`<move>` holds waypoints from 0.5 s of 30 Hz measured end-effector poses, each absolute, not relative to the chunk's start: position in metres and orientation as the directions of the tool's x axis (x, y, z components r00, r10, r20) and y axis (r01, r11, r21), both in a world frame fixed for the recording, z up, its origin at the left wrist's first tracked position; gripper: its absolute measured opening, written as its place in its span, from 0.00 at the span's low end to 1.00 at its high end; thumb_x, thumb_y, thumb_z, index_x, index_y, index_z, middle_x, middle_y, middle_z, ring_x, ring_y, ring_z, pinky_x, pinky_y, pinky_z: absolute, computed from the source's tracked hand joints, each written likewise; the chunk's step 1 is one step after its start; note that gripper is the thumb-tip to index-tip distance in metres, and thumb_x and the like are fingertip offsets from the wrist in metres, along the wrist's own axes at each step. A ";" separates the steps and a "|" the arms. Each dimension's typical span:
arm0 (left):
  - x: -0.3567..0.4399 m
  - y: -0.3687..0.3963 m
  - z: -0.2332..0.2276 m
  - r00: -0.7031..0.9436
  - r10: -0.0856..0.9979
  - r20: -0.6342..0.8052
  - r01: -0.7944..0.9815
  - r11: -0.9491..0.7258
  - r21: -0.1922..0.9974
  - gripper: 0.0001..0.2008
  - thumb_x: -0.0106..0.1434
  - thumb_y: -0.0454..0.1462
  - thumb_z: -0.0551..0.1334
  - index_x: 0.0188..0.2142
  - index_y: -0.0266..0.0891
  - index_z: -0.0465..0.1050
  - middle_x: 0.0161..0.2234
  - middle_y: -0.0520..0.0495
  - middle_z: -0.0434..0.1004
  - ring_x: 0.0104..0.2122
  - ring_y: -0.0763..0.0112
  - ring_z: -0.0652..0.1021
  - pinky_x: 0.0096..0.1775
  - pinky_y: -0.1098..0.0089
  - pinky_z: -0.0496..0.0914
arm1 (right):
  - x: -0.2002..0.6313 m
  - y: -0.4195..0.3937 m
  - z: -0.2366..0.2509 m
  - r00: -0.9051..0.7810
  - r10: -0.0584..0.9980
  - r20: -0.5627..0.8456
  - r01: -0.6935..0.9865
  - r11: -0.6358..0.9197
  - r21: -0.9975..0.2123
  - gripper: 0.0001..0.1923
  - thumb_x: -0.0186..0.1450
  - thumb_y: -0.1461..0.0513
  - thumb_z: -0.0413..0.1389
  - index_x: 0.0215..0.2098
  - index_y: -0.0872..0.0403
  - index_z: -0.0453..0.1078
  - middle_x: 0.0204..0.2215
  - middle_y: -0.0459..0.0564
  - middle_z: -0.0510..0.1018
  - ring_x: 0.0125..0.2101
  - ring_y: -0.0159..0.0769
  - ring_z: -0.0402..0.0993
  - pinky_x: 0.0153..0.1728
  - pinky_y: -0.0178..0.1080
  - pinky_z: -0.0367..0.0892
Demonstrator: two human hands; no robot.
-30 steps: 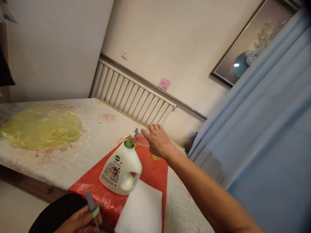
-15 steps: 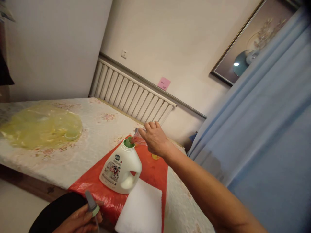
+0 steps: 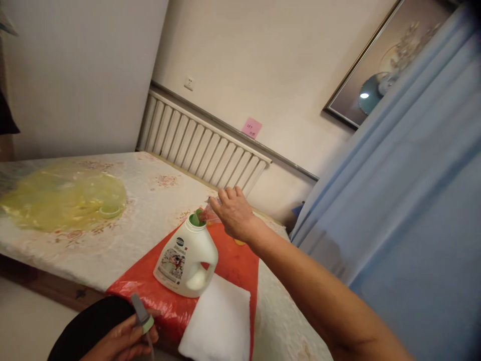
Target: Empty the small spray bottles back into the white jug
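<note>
A white laundry-detergent jug stands upright with its green-lined mouth uncapped. My right hand is closed around a clear plastic bottle that looks reddish. The bottle is tilted, its neck at the jug's mouth; most of it is hidden behind my fingers. Whether liquid flows cannot be seen. Low at the left, my left hand grips a pump head with a grey nozzle, a pale green collar and a thin tube hanging below. Under the jug lies a red plastic sheet.
A folded white cloth lies right in front of the jug. On the left of the flowered tablecloth rests a yellow plastic bag. A small yellow thing shows below my right wrist. Behind are a radiator and blue curtain.
My right hand and the bottle have shifted very slightly left against the jug's mouth. The view has moved a little. My left hand still grips the pump head.
</note>
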State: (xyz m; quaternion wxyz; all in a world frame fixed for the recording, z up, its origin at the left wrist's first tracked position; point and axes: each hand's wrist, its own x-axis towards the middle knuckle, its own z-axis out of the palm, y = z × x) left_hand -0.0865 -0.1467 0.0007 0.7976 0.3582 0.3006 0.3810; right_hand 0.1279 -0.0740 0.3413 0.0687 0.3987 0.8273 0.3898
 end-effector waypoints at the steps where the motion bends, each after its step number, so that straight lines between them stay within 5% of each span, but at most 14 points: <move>1: -0.087 -0.148 0.002 0.529 0.823 -0.206 -0.390 0.452 0.803 0.15 0.53 0.47 0.68 0.35 0.40 0.81 0.36 0.39 0.82 0.42 0.50 0.78 0.45 0.56 0.73 | 0.128 -0.075 0.340 -0.670 0.715 0.203 0.612 0.376 0.696 0.28 0.56 0.65 0.57 0.55 0.57 0.62 0.46 0.60 0.68 0.45 0.51 0.61 0.48 0.52 0.53; 6: -0.086 -0.152 0.008 0.516 0.830 -0.211 -0.382 0.444 0.810 0.14 0.53 0.48 0.68 0.32 0.41 0.81 0.35 0.40 0.81 0.42 0.50 0.78 0.45 0.56 0.73 | 0.134 -0.077 0.331 -0.616 0.749 0.243 0.682 0.354 0.640 0.29 0.55 0.66 0.57 0.55 0.56 0.60 0.46 0.59 0.68 0.45 0.50 0.61 0.47 0.51 0.55; 11: -0.086 -0.155 0.006 0.479 0.850 -0.221 -0.380 0.427 0.820 0.14 0.55 0.48 0.67 0.33 0.41 0.81 0.34 0.41 0.81 0.41 0.52 0.78 0.45 0.58 0.73 | 0.147 -0.075 0.310 -0.483 0.820 0.306 0.831 0.320 0.455 0.30 0.54 0.66 0.59 0.54 0.54 0.61 0.47 0.58 0.67 0.47 0.49 0.62 0.45 0.48 0.59; 15: -0.083 -0.157 0.017 0.447 0.863 -0.237 -0.363 0.417 0.833 0.16 0.57 0.50 0.65 0.33 0.40 0.81 0.33 0.42 0.81 0.38 0.55 0.78 0.43 0.59 0.73 | 0.165 -0.082 0.285 -0.335 0.859 0.387 0.942 0.303 0.143 0.31 0.56 0.58 0.61 0.56 0.51 0.60 0.46 0.54 0.69 0.45 0.46 0.66 0.44 0.46 0.63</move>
